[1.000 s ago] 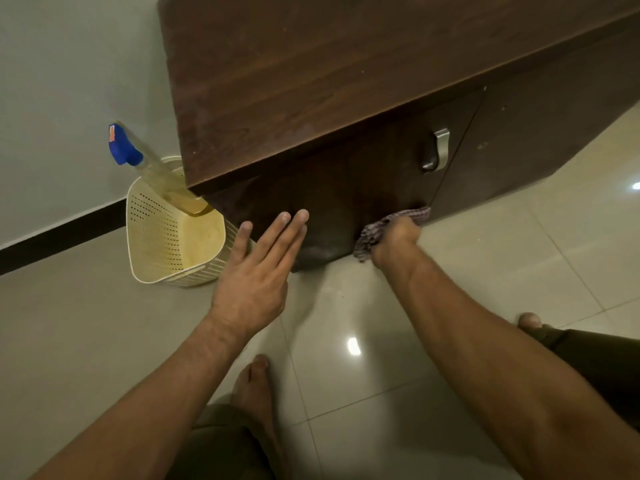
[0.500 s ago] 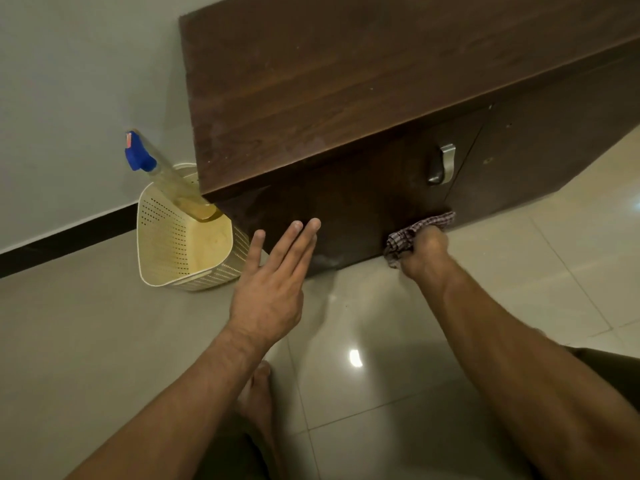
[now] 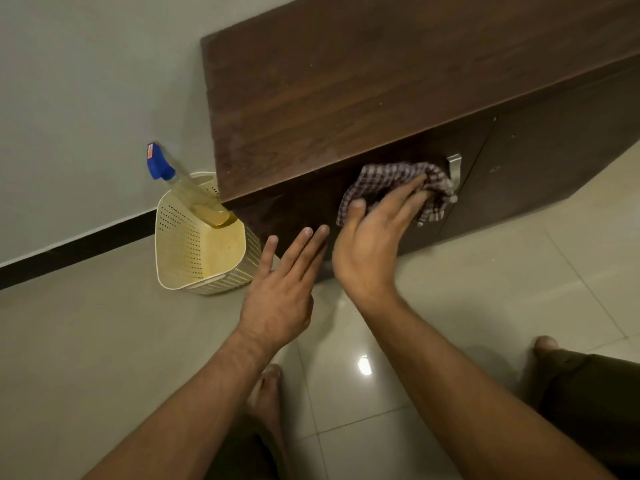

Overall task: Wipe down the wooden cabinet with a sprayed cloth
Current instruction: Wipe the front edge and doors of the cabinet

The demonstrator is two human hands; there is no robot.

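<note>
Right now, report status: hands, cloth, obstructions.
Right hand pressing checked cloth on cabinet front, beside handle. Left hand open, empty. Nothing obstructing.

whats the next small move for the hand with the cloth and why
Probably sweep the checked cloth right over the metal handle: the right hand presses it on the cabinet door just beside it.

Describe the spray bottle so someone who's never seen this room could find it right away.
Start at the dark wooden cabinet and go to its left end by the wall. A cream perforated basket sits on the floor there. The spray bottle leans inside it: clear, yellowish liquid, the only thing with a blue nozzle.
</note>
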